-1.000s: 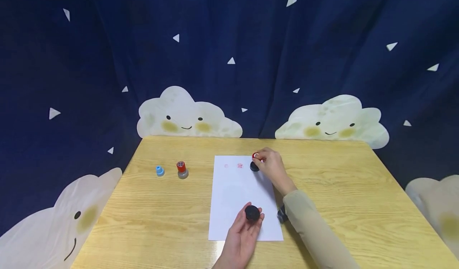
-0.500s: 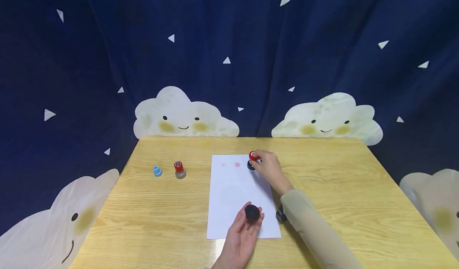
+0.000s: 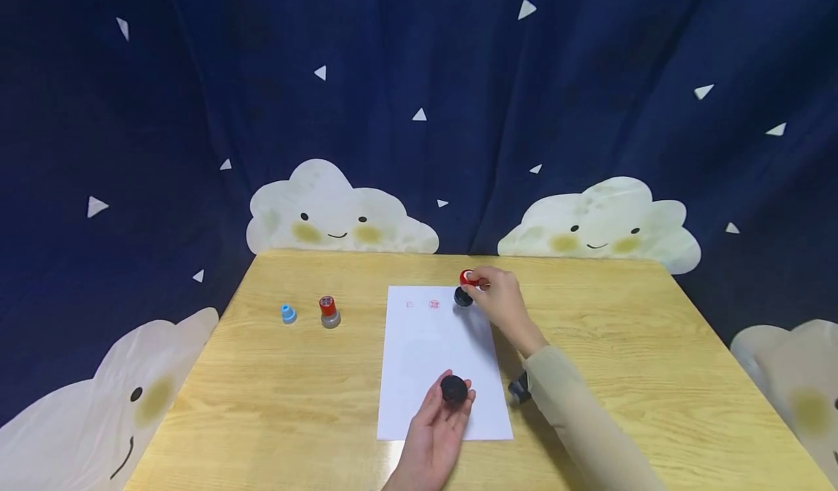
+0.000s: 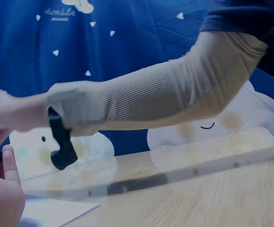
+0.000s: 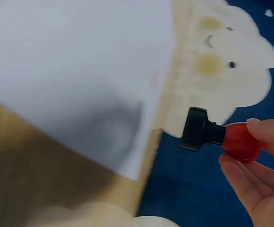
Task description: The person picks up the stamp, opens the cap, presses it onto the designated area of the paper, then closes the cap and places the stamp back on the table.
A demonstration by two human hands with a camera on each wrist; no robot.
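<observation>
My right hand [image 3: 503, 298] pinches the rounded red knob of a stamp [image 5: 241, 142]. The stamp's round black base [image 3: 463, 297] hangs above the top right corner of a white paper sheet [image 3: 425, 360]. In the right wrist view the stamp lies sideways across the picture, its base apart from the sheet. Two small red imprints, a faint squarish one [image 3: 409, 305] and a round one [image 3: 434, 304], line the sheet's top edge. My left hand [image 3: 435, 433], palm up over the sheet's lower part, holds a round black cap [image 3: 454, 390] between thumb and fingers.
On the wooden table [image 3: 294, 389], left of the sheet, stand a small light-blue cone-shaped piece [image 3: 289, 314] and a red stamp with a grey base [image 3: 329, 313]. A dark blue curtain [image 3: 366, 62] with clouds hangs behind the table's far edge.
My right hand has moved the stamp slightly up and away over the sheet's top right corner. The left hand with the cap has shifted a little left.
</observation>
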